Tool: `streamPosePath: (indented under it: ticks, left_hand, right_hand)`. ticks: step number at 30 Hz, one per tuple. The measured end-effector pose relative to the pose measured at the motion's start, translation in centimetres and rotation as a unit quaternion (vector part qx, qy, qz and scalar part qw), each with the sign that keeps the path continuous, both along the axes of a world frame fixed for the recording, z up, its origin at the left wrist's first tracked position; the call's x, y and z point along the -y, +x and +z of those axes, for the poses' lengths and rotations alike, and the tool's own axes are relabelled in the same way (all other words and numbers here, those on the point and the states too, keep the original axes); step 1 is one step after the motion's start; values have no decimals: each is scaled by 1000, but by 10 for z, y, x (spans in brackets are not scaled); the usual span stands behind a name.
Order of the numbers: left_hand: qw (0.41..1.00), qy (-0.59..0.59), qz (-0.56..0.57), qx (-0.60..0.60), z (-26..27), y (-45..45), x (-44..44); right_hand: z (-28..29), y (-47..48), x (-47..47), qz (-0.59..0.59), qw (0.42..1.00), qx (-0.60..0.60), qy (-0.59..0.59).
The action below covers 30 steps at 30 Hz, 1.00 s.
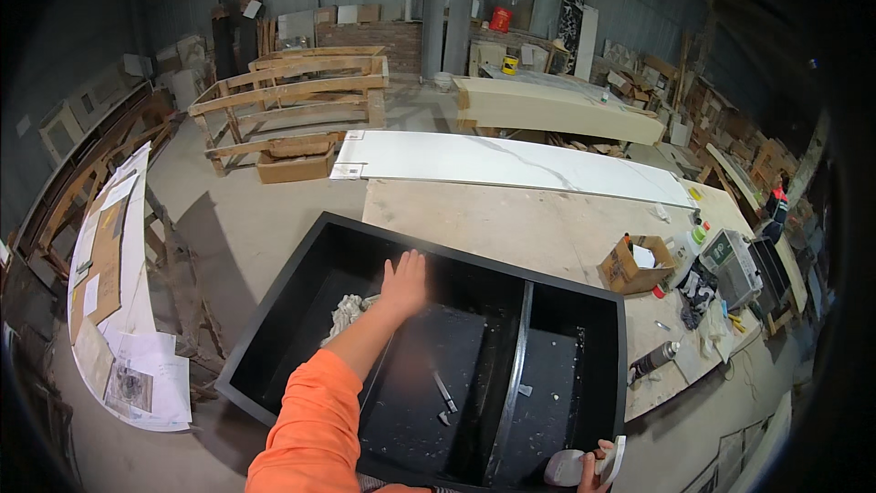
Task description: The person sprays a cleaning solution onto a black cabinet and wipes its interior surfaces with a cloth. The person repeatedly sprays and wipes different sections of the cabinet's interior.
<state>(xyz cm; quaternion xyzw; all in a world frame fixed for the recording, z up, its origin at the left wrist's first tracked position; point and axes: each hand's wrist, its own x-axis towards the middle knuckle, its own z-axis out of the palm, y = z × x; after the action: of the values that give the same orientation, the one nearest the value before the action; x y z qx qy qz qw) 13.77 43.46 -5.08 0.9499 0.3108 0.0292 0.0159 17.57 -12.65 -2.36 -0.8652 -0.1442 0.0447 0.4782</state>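
Observation:
Across the near end of the workbench lies a large black box-like cabinet (287,250), its open side up and a divider (512,383) splitting it. My left hand (405,284), in an orange sleeve, reaches over the cabinet near the far inner wall, thumb apart and nothing seen in it. Whether the palm touches the wall, I cannot tell. A crumpled whitish rag (348,315) lies beside the wrist. Low at the right corner, my right hand (594,471) grips a spray bottle (564,469) with a white trigger head. A slim metal tool (445,392) and pale crumbs rest inside the cabinet.
The plywood workbench (472,226) carries a white veined slab (472,154). To the right stand a cardboard box (633,266), a jug (684,253), a clear plastic case (732,270) and an aerosol can (653,359). Papers (147,376) cover a left-hand slab. Wooden frames (294,92) stand behind.

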Motion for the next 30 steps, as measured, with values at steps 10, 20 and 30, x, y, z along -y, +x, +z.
streamPosePath:
  ticks: [10,20,30]
  left_hand:
    - [999,14,-31,-6,7,-26,26]
    - [984,87,-151,-20,14,-129,73]
    - [980,-143,-71,120,40,-191,92]
  right_hand:
    - [0,0,-5,-3,998,24,51]
    - [5,-18,-24,-90,985,28,141]
    - [-16,2,-10,-42,987,39,151]
